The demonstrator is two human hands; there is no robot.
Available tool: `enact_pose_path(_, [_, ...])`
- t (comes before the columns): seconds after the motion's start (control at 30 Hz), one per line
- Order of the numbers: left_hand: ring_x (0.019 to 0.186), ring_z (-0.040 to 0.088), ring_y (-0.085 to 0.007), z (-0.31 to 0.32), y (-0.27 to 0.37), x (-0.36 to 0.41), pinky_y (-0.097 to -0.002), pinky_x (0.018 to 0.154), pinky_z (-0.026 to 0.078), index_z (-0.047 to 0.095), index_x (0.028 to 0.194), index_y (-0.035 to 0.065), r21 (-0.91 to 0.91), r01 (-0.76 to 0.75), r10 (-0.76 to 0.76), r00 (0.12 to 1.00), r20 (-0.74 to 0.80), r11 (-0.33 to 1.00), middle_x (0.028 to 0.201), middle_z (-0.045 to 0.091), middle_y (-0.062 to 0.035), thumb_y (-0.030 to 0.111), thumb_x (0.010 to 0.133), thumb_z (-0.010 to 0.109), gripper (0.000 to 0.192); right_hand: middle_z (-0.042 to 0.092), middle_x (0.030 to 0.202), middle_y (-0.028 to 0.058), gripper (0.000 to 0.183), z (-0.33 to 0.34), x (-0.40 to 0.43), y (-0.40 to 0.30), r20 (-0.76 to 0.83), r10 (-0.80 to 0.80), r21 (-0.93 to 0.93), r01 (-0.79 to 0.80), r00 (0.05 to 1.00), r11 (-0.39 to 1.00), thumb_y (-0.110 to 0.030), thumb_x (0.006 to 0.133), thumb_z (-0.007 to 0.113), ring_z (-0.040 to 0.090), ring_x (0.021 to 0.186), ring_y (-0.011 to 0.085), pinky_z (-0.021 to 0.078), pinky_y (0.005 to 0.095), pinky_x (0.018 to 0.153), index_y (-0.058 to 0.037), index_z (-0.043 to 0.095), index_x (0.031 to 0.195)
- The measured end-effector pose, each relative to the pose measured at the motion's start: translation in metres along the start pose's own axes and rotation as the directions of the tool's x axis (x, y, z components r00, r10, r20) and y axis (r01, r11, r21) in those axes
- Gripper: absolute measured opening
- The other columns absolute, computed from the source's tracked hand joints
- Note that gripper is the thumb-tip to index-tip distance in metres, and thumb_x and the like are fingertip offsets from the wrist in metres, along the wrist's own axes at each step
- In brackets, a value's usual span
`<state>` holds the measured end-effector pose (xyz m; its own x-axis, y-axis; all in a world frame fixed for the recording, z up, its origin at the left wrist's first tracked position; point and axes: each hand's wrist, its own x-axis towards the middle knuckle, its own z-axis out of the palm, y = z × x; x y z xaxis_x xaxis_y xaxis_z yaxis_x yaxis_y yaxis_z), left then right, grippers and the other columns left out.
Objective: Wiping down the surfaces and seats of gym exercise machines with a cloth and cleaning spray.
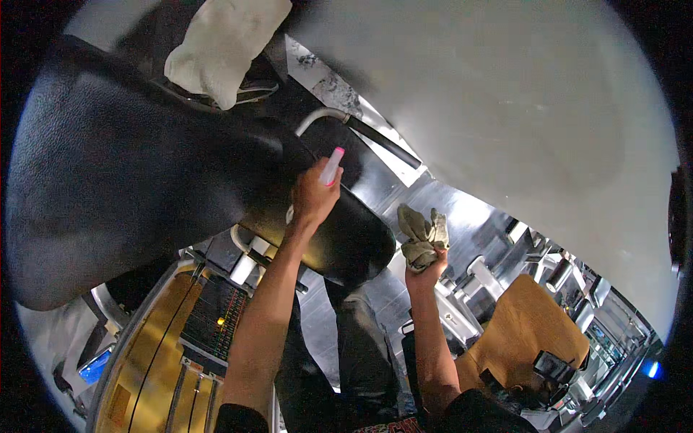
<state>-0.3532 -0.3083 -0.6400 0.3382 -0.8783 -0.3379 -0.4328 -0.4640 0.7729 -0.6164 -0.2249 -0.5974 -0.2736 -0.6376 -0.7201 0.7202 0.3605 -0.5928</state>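
Note:
My left hand point(315, 196) is closed around a white and pink spray bottle point(333, 166), whose head shows above the fingers. Most of the bottle is hidden by the hand. It is over a black padded bench point(135, 178), close to the pad's narrow end point(360, 233). My right hand point(426, 272) grips a crumpled greyish cloth point(419, 235), to the right of the pad and apart from it.
A bent metal handle with a black grip point(384, 142) sticks out beyond the pad. Gym-like machinery with a yellow panel point(157, 346) stands at lower left. At right is a brown pad point(528, 325). A pale cloth point(222, 48) lies at the top, near what looks like a shoe point(260, 89).

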Motion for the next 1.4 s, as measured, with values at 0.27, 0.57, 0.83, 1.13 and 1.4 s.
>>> enact_pose_path(0.27, [0.076, 0.065, -0.0393, 0.030, 0.024, -0.005, -0.0443, 0.062, 0.050, 0.064, 0.097, 0.0080, 0.075, -0.025, 0.011, 0.983, 0.182, 0.997, 0.082, 0.066, -0.0184, 0.023, 0.087, 0.065, 0.018, 0.060, 0.118, 0.0098, 0.045, 0.027, 0.045, -0.017, -0.050, -0.106, -0.049, 0.103, 0.993, 0.993, -0.035, 0.091, 0.041, 0.061, 0.100, 0.0269, 0.0525, 0.0399, 0.079, -0.0097, 0.048, 0.128])
enact_pose_path(0.57, [0.079, 0.064, -0.0390, 0.018, 0.007, -0.028, -0.0433, 0.067, 0.051, 0.062, 0.094, 0.0044, -0.271, 0.003, 0.027, 0.994, 0.105, 0.963, 0.082, 0.065, -0.0171, 0.018, 0.086, 0.064, 0.017, 0.057, 0.116, 0.0099, 0.033, 0.114, 0.165, 0.043, 0.262, -0.238, -0.679, 0.354, 0.935, 0.643, -0.017, 0.093, 0.050, 0.058, 0.107, 0.0223, 0.0500, 0.0349, 0.089, -0.0038, 0.052, 0.123])
enact_pose_path(0.83, [0.068, 0.058, -0.0079, 0.002, -0.021, -0.056, -0.0263, 0.060, 0.046, 0.064, 0.106, 0.0036, -0.325, 0.118, -0.089, 0.991, 0.103, 0.938, 0.079, 0.065, -0.0014, 0.024, 0.091, 0.065, 0.026, 0.047, 0.139, 0.0113, 0.040, 0.220, 0.213, 0.179, 0.953, 0.298, 0.074, 0.911, 0.055, -0.405, -0.010, 0.080, 0.061, 0.046, 0.126, 0.0331, 0.0399, 0.0433, 0.105, -0.0085, 0.060, 0.120])
enact_pose_path(1.13, [0.075, 0.067, -0.0215, -0.007, -0.015, -0.053, -0.0316, 0.066, 0.051, 0.065, 0.100, 0.0055, -0.336, 0.214, -0.158, 0.969, 0.188, 0.917, 0.087, 0.068, -0.0093, 0.015, 0.088, 0.066, 0.016, 0.045, 0.138, 0.0115, 0.052, 0.148, 0.249, 0.128, 0.844, 0.508, 0.237, 0.728, 0.174, -0.643, -0.016, 0.086, 0.053, 0.043, 0.129, 0.0340, 0.0479, 0.0429, 0.099, -0.0192, 0.046, 0.137])
enact_pose_path(1.4, [0.075, 0.067, -0.0232, -0.006, -0.020, -0.056, -0.0331, 0.065, 0.051, 0.065, 0.097, 0.0050, -0.366, 0.186, -0.130, 0.976, 0.173, 0.912, 0.087, 0.068, -0.0099, 0.014, 0.086, 0.067, 0.014, 0.055, 0.129, 0.0156, 0.040, 0.036, 0.242, -0.015, 0.548, 0.342, -0.536, 0.634, 0.764, -0.558, -0.013, 0.092, 0.047, 0.060, 0.108, 0.0343, 0.0565, 0.0418, 0.083, -0.0176, 0.051, 0.132])
